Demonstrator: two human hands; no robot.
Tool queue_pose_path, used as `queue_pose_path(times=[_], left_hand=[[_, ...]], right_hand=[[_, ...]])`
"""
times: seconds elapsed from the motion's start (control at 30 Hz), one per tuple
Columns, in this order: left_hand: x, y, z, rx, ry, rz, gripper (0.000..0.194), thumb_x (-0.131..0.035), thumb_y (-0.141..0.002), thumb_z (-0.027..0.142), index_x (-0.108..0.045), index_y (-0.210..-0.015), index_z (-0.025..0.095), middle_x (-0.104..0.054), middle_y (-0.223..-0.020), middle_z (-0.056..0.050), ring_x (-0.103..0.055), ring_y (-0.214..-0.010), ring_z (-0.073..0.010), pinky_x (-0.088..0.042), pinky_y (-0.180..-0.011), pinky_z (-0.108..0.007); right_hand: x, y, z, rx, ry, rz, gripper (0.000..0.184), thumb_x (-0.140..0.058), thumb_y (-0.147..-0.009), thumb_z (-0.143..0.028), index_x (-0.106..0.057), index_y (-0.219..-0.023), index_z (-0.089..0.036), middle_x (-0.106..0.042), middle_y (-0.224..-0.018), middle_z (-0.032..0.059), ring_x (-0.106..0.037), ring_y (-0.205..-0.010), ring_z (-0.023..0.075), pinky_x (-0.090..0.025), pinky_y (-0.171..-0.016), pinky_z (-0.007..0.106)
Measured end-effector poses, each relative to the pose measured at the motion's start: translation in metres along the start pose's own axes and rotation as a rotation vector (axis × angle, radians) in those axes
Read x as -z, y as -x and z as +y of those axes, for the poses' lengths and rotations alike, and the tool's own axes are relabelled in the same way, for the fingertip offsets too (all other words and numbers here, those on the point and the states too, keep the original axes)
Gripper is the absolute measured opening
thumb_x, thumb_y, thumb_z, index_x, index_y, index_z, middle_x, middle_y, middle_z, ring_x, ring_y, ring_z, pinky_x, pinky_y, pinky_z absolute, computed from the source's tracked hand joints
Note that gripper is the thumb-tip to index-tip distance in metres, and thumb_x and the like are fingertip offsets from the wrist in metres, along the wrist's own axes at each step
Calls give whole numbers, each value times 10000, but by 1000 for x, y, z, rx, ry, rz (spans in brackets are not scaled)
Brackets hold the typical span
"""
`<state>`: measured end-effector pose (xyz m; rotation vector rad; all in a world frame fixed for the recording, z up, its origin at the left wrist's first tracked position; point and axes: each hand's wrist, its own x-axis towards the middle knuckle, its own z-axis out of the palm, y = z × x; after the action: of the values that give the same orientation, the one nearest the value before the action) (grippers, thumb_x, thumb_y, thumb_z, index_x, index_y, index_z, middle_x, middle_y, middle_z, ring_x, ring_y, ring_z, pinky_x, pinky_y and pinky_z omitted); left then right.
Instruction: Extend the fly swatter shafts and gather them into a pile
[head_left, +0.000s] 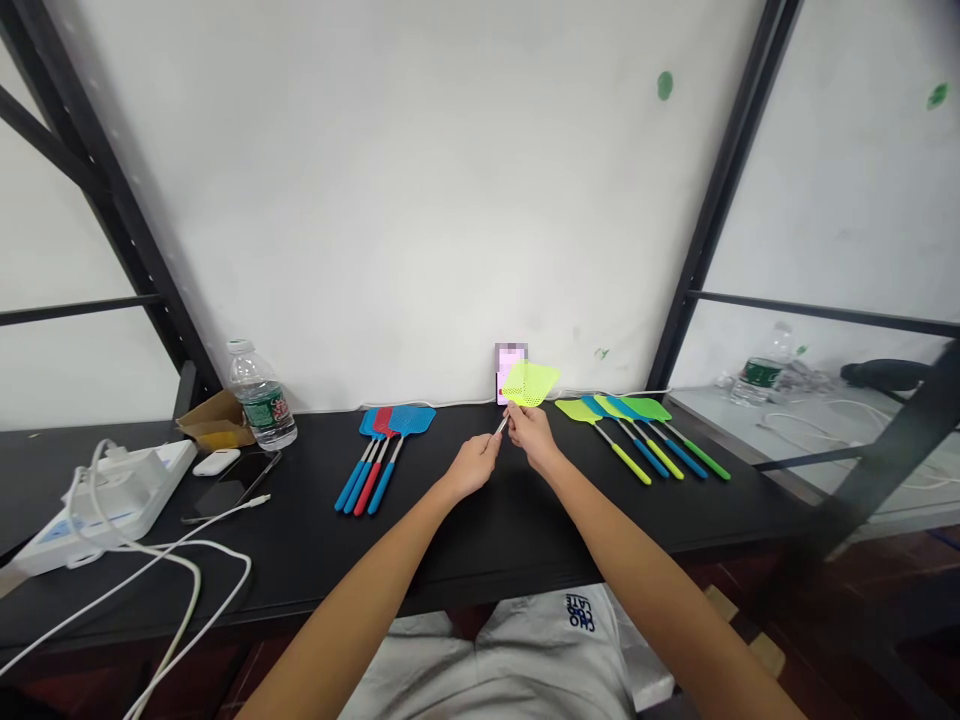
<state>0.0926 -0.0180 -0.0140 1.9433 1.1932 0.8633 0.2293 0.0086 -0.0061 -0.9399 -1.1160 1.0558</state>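
My right hand (pixel 531 438) holds a narrow pinch on the thin metal shaft (pixel 501 425) of a lime-yellow fly swatter (pixel 530 384), just below its mesh head, above the black tabletop (pixel 450 560). My left hand (pixel 472 466) is at the shaft's lower end; hold undetermined. A pinch this close steadies the head. Print on my grey shorts (pixel 525 660) appears to read "CHOCOLATE"; the water bottle (pixel 262 398) label is illegible.

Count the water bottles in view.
2. One plastic water bottle is on the black table at left; another plastic water bottle is on the pale surface at right. Others could be hidden.
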Motion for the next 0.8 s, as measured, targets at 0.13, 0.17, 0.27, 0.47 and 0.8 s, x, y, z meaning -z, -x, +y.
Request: queue_pose_path(times=[0.13, 0.17, 0.27, 0.47, 0.8], left_hand=[[5, 1, -6, -3, -34, 30, 471, -268, -888, 577, -454, -698, 189, -469, -530, 19, -449, -475, -110, -342, -455, -228], [5, 1, -7, -4, -40, 33, 460, -270, -891, 565, -452, -699, 189, -472, -533, 18, -450, -476, -110, -342, -455, -227], [6, 0, -7, -3, -37, 14, 452, -277, -891, 564, -436, -692, 191, -470, -537, 20, -443, -469, -103, -338, -447, -226], [0, 0, 2, 72, 187, -64, 460, -301, -867, 639, -348, -706, 211, -348, -498, 75, -314, -373, -61, -238, -372, -195], [9, 5, 22, 200, 644, -403, 473, -295, -869, 671, -277, -709, 226, -129, -514, 103, -127, -376, -48, -115, -375, -176]], right_hand=[[-5, 8, 2, -27, 4, -71, 356, -650, -725, -478, -492, -618, -177, -429, -506, -49, -300, -357, 41, -161, -343, 200], [-6, 9, 3, -26, 6, -87, 359, -651, -723, -472, -481, -606, -178, -429, -504, -50, -302, -360, 39, -162, -345, 197], [-7, 10, 2, -31, -9, -81, 339, -664, -707, -448, -487, -606, -178, -414, -485, -58, -296, -363, 39, -167, -347, 194], [-4, 4, -4, -25, -61, -21, 311, -691, -663, -422, -514, -612, -172, -397, -444, -65, -277, -350, 37, -161, -349, 198], [0, -2, -6, 35, -147, -33, 331, -686, -690, -435, -478, -619, -187, -344, -421, -83, -239, -339, 32, -149, -362, 200]])
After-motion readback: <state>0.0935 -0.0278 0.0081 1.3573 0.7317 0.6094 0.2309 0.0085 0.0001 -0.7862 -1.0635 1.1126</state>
